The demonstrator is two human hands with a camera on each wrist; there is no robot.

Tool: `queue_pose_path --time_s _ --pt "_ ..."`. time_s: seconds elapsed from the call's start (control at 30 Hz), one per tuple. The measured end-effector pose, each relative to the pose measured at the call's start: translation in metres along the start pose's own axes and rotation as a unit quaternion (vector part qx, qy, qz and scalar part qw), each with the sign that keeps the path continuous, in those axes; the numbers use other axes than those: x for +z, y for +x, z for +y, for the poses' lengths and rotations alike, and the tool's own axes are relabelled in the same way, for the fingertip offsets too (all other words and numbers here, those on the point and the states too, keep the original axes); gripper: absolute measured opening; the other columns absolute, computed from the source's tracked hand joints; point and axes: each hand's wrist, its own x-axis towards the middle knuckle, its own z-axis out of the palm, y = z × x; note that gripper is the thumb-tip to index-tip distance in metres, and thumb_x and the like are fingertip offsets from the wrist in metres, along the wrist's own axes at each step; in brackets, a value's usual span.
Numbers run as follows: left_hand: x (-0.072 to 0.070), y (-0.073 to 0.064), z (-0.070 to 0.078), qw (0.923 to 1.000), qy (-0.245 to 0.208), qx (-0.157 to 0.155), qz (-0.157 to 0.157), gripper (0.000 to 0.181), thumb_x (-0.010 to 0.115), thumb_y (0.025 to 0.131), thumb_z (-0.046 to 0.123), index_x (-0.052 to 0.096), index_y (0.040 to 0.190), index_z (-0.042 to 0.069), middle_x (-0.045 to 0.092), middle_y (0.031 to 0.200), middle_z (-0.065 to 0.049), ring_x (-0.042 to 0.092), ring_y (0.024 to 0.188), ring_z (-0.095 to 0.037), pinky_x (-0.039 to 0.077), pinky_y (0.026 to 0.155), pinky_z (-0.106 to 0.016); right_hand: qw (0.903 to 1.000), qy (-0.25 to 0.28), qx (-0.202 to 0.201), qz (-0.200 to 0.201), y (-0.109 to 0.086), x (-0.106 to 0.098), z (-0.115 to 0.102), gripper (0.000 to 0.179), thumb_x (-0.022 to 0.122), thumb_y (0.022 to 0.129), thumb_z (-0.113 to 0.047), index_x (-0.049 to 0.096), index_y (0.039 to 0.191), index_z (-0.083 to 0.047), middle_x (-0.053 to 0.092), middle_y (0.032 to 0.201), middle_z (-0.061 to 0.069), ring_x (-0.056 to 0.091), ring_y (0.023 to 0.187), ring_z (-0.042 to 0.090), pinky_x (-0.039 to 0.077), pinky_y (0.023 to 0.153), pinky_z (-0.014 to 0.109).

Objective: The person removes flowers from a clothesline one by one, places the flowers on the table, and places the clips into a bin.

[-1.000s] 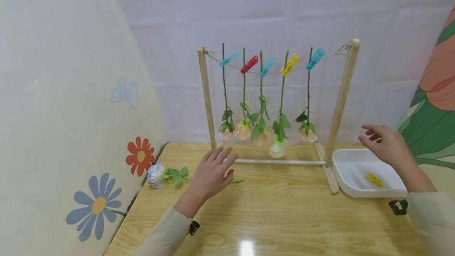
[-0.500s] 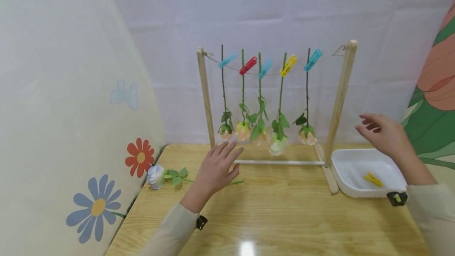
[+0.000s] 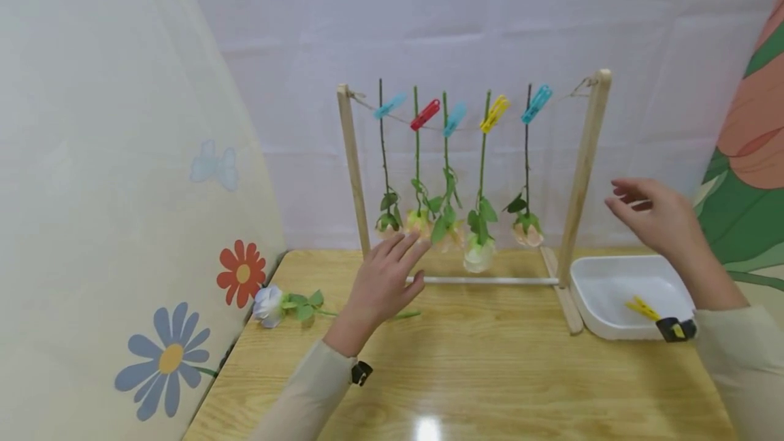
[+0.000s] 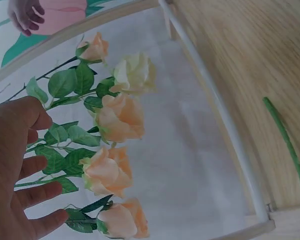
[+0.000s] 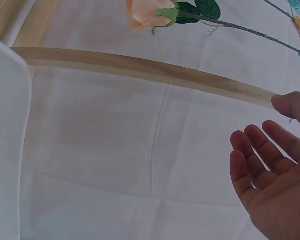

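Observation:
Several roses hang head down from a string on a wooden frame (image 3: 351, 155), each held by a clothespin, such as the red clothespin (image 3: 425, 115) and the yellow clothespin (image 3: 495, 114). My left hand (image 3: 386, 283) is raised before the frame's left part, fingers spread and holding nothing. In the left wrist view its fingers reach beside the leaves of a peach rose (image 4: 107, 170); contact cannot be told. My right hand (image 3: 661, 218) hovers above the white tray (image 3: 603, 325), right of the frame, with loosely bent fingers around nothing. Under the left arm lies a white-lilac rose (image 3: 269, 305).
A yellow clothespin (image 3: 642, 307) lies in the tray, partly covered by the right wrist's camera. A white rod (image 3: 484, 280) joins the frame's feet low down. White cloth (image 3: 478, 19) hangs behind, and a painted panel (image 3: 122, 223) stands at left.
My left hand has moved up and to the right, closer to the hanging roses. My right hand has risen a little and shifted left. The view has shifted slightly.

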Motion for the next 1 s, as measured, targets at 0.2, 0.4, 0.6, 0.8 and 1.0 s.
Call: queue_pose_path --time_s 0.2,0.4,0.6,0.8,1.0 --pt "-0.002 0.012 0.004 0.9997 -0.023 -0.007 -0.002 0.044 0.072 0.090 0.020 0.063 0.133 0.012 0.064 0.135 -0.012 0.061 0.119 -0.032 0.051 0.102 -0.053 0.9992 0.029 -0.001 0.027 0.005 -0.003 -0.007 0.040 0.064 0.101 -0.021 0.062 0.133 0.003 0.067 0.117 0.027 0.043 0.085 -0.022 0.037 0.073 0.002" --pt "-0.002 0.022 0.009 0.9992 -0.040 -0.004 0.000 0.045 0.073 0.089 0.020 0.065 0.132 0.012 0.064 0.135 -0.013 0.062 0.119 -0.033 0.055 0.095 -0.050 0.9984 0.037 0.025 0.034 0.010 -0.007 -0.019 0.044 0.062 0.101 -0.030 0.062 0.134 -0.001 0.067 0.121 0.024 0.044 0.085 -0.022 0.037 0.072 0.001" --pt "-0.006 0.032 0.011 0.9987 -0.046 -0.009 0.018 0.043 0.073 0.089 0.020 0.065 0.131 0.010 0.064 0.135 -0.012 0.062 0.118 -0.031 0.054 0.098 -0.049 0.9964 0.057 0.045 0.044 0.015 -0.012 -0.032 0.048 0.062 0.100 -0.039 0.064 0.134 -0.005 0.066 0.112 -0.006 0.049 0.087 -0.018 0.039 0.071 0.002" --pt "-0.010 0.042 0.010 0.9979 -0.057 -0.011 0.028 0.044 0.071 0.091 0.019 0.064 0.134 0.010 0.063 0.136 -0.010 0.062 0.119 -0.028 0.055 0.096 -0.043 0.9907 0.112 0.054 0.054 0.022 -0.011 -0.039 0.047 0.065 0.099 -0.037 0.064 0.134 -0.005 0.056 0.101 -0.035 0.053 0.092 -0.013 0.041 0.074 0.004" --pt "-0.009 0.052 0.012 0.9958 -0.079 -0.010 0.045 0.046 0.072 0.089 0.016 0.063 0.134 0.010 0.065 0.133 -0.012 0.063 0.116 -0.028 0.056 0.094 -0.041 0.9859 0.144 0.055 0.064 0.028 -0.010 -0.045 0.044 0.068 0.098 -0.032 0.065 0.131 -0.003 0.058 0.095 -0.035 0.057 0.092 -0.010 0.044 0.075 0.005"
